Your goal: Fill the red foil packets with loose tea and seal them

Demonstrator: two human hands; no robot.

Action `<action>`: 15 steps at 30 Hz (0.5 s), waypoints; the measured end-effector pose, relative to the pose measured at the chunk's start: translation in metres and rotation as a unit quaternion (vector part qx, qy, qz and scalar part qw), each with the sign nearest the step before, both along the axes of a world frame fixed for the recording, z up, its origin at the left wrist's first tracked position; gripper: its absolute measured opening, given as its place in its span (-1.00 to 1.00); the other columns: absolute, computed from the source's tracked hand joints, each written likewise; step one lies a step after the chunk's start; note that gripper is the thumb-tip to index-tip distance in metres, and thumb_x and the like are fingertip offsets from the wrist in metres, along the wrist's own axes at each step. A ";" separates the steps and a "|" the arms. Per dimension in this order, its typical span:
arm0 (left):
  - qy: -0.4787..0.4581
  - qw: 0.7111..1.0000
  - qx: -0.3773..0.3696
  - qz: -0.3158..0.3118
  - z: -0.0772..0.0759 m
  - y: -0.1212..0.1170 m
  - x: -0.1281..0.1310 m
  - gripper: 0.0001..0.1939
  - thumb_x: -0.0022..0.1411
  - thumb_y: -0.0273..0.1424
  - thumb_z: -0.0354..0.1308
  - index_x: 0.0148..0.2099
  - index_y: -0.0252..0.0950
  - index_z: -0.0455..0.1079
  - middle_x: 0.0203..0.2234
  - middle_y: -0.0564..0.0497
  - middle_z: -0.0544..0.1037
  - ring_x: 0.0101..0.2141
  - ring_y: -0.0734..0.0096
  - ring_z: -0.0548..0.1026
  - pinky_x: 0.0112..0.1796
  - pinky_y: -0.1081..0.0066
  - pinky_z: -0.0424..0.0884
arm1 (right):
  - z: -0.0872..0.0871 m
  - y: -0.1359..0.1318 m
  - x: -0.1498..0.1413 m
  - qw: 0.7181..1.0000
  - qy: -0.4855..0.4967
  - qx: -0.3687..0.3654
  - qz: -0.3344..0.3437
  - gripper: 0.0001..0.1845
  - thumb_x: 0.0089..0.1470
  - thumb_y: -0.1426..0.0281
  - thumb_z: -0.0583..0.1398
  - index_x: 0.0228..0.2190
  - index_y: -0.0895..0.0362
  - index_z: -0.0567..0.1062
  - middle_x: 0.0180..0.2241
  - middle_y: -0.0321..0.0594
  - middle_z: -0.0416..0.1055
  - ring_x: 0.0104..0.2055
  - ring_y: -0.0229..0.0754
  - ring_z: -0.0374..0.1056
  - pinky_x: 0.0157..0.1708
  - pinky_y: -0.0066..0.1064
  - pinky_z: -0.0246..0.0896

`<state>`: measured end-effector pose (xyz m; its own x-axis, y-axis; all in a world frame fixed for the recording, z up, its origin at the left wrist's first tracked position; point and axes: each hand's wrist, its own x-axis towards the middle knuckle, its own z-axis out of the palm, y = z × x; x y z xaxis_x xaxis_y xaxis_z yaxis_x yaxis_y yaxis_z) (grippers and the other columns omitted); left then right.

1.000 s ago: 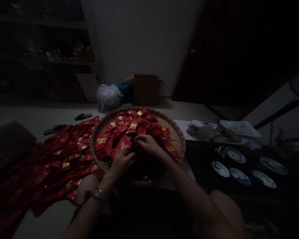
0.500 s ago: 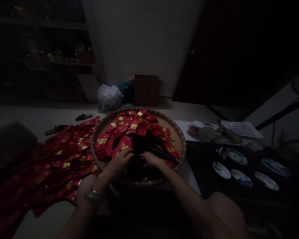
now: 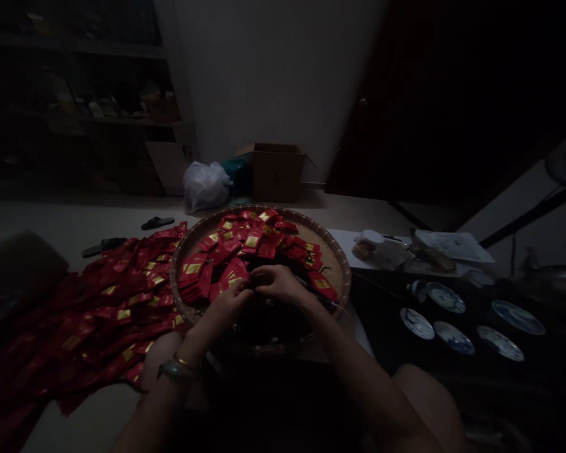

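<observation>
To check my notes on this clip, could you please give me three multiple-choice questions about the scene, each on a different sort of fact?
1. Where is the cardboard box compared with the round woven basket?
A. Inside the basket
B. Beyond the basket, by the wall
C. Under the basket

2. What colour are the packets spread beside the basket?
A. Blue with white labels
B. Green with silver labels
C. Red with gold labels

3. How are the left hand and right hand placed?
A. Together over the basket
B. Far apart, one at each side of the basket
C. Both hanging out of view

Answers:
1. B, the box stands on the far side, next to a white plastic bag.
2. C, gold labels show on the red packets.
3. A, the hands meet above the packets in the basket.
</observation>
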<state>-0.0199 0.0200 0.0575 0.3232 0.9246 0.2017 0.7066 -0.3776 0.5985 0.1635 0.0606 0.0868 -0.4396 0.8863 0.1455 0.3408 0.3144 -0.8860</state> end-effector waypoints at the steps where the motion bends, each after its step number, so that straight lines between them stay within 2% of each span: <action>1: 0.016 1.000 0.020 -0.013 -0.002 0.000 -0.002 -0.73 0.23 -0.42 -0.03 -0.07 -0.16 0.39 -0.14 0.00 0.50 -0.27 0.40 0.51 -0.31 0.50 0.41 | 0.000 -0.002 -0.003 1.000 0.003 -0.008 0.001 -0.60 -0.18 0.57 0.24 -0.20 0.15 0.53 -0.24 -0.22 0.54 -0.20 -0.17 0.46 -0.18 -0.39 0.33; 4: 0.064 0.992 0.096 -0.051 -0.008 0.002 -0.007 -0.76 0.19 -0.49 0.00 -0.13 -0.20 0.41 -0.05 -0.04 0.43 -0.26 0.41 0.48 -0.29 0.47 0.41 | -0.001 -0.010 -0.004 0.999 -0.033 0.014 -0.007 -0.63 -0.10 0.58 0.20 -0.18 0.14 0.52 -0.23 -0.21 0.54 -0.21 -0.20 0.44 -0.20 -0.40 0.31; 6: 0.092 0.982 0.155 -0.065 -0.013 0.003 -0.009 -0.76 0.21 -0.51 -0.03 -0.14 -0.23 0.40 -0.07 -0.05 0.43 -0.27 0.43 0.48 -0.29 0.48 0.40 | -0.001 -0.017 -0.004 0.991 -0.113 0.064 0.014 -0.71 -0.03 0.53 0.19 -0.21 0.11 0.54 -0.24 -0.22 0.54 -0.20 -0.19 0.41 -0.17 -0.38 0.27; 8: 0.107 0.972 0.197 -0.067 -0.016 0.004 -0.010 -0.78 0.23 -0.52 -0.04 -0.17 -0.25 0.40 -0.14 -0.04 0.45 -0.30 0.46 0.48 -0.34 0.52 0.40 | -0.002 -0.023 -0.005 0.968 -0.217 0.111 0.055 -0.78 0.02 0.41 0.21 -0.23 0.10 0.55 -0.25 -0.20 0.53 -0.15 -0.12 0.34 -0.16 -0.33 0.23; 11: 0.119 0.961 0.240 -0.072 -0.019 0.005 -0.009 -0.83 0.25 -0.50 -0.03 -0.22 -0.28 0.39 -0.20 -0.05 0.47 -0.33 0.48 0.48 -0.39 0.56 0.38 | -0.004 -0.026 -0.009 0.924 -0.343 0.141 0.091 -0.77 0.03 0.32 0.22 -0.25 0.15 0.54 -0.23 -0.11 0.51 -0.12 -0.04 0.29 -0.22 -0.32 0.20; 13: 0.112 0.957 0.260 -0.068 -0.020 0.004 -0.008 -0.86 0.26 -0.47 0.00 -0.24 -0.28 0.38 -0.21 -0.06 0.47 -0.31 0.46 0.48 -0.37 0.54 0.40 | -0.004 -0.025 -0.010 0.908 -0.382 0.138 0.096 -0.78 0.08 0.36 0.17 -0.24 0.17 0.53 -0.20 -0.08 0.50 -0.15 -0.06 0.32 -0.26 -0.36 0.19; 15: 0.101 0.954 0.275 -0.065 -0.019 0.003 -0.008 -0.89 0.26 -0.44 0.02 -0.25 -0.28 0.38 -0.18 -0.09 0.47 -0.25 0.40 0.49 -0.31 0.48 0.43 | -0.004 -0.023 -0.009 0.907 -0.388 0.122 0.106 -0.78 0.10 0.42 0.14 -0.23 0.13 0.54 -0.20 -0.12 0.50 -0.18 -0.12 0.37 -0.30 -0.43 0.16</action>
